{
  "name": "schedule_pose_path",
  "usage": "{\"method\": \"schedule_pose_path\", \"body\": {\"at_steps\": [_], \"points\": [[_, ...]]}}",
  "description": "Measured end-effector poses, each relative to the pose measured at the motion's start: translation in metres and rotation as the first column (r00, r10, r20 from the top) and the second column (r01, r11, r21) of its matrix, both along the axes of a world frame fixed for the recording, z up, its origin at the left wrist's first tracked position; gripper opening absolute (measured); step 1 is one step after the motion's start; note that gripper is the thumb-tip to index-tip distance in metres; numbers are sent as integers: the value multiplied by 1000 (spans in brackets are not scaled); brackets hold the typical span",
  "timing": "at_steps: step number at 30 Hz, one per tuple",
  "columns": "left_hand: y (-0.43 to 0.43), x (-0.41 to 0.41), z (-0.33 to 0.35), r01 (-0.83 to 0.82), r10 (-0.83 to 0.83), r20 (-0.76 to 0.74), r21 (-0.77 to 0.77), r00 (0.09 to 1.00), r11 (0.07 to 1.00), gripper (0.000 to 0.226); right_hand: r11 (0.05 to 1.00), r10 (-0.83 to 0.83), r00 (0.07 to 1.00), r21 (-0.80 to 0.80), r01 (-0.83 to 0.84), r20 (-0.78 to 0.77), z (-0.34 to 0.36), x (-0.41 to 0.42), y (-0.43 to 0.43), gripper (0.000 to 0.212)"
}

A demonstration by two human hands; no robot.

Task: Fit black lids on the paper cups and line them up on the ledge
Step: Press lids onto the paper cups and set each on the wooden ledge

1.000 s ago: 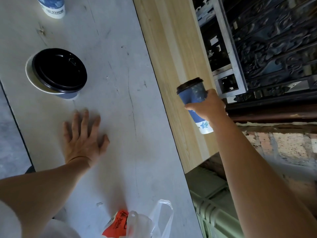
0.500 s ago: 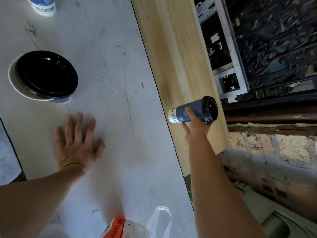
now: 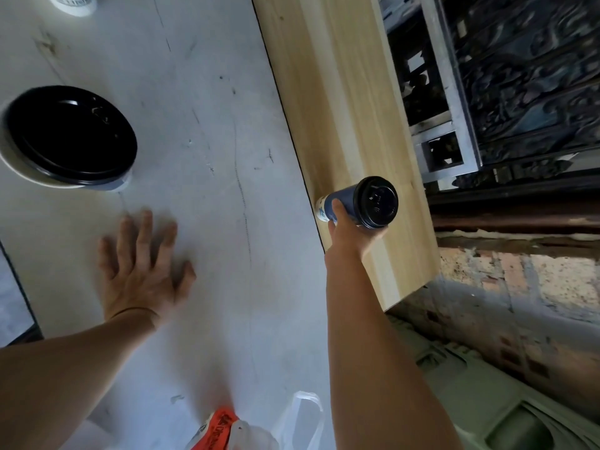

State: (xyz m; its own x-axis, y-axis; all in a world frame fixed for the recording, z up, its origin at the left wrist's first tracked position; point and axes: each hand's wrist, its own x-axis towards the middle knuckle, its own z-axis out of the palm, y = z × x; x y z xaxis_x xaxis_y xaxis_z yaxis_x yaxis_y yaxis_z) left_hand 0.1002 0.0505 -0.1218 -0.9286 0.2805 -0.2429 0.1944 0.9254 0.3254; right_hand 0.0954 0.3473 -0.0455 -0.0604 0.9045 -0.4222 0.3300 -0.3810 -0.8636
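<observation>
Lidded cup (image 3: 346, 195), judged light and crushable, is gripped round its wall by right hand (image 3: 349, 232) at ledge (image 3: 341, 92); left hand (image 3: 143, 267) is spread on worktop (image 3: 211, 125).

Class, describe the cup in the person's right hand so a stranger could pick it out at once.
Start at the pale wooden ledge beside the white table. Near its close end is a dark blue paper cup with a black lid fitted. It alone is in the right hand's grip; the other lidded cup and a third cup stand free on the table.
</observation>
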Motion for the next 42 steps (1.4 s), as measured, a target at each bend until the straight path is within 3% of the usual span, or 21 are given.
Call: {"method": "schedule_pose_path", "body": {"at_steps": [11, 18, 23, 30, 33, 36, 38, 42], "points": [[1, -2, 4, 16, -16, 9, -47, 1000, 999, 81, 998, 53, 995, 23, -55, 86, 2, 0, -12, 87], [1, -3, 6, 52, -52, 25, -34, 998, 998, 80, 989, -29, 991, -137, 47, 133, -3, 15, -43, 98], [0, -2, 4, 76, -75, 31, -26, 997, 997, 79, 992, 128, 904, -55, -116, 408, -4, 29, -92, 62], [-15, -10, 16, 213, -222, 127, 83, 967, 974, 69, 955, 296, 819, -180, -236, 491, 18, 29, -171, 42], [-56, -28, 11, 493, -511, 79, 176, 856, 852, 59, 933, 352, 815, -239, -268, 460, 26, 19, -201, 34], [-110, -70, 8, 792, -806, 13, 177, 591, 584, 51, 913, 397, 806, -277, -299, 438, 27, 4, -224, 28], [-140, -113, 14, 887, -893, -22, 123, 450, 445, 56, 924, 367, 828, -269, -272, 424, 31, -14, -240, 24], [-194, -187, 16, 923, -928, 8, 99, 373, 372, 62, 944, 269, 908, -274, -183, 321, 57, -59, -275, 19]]}}
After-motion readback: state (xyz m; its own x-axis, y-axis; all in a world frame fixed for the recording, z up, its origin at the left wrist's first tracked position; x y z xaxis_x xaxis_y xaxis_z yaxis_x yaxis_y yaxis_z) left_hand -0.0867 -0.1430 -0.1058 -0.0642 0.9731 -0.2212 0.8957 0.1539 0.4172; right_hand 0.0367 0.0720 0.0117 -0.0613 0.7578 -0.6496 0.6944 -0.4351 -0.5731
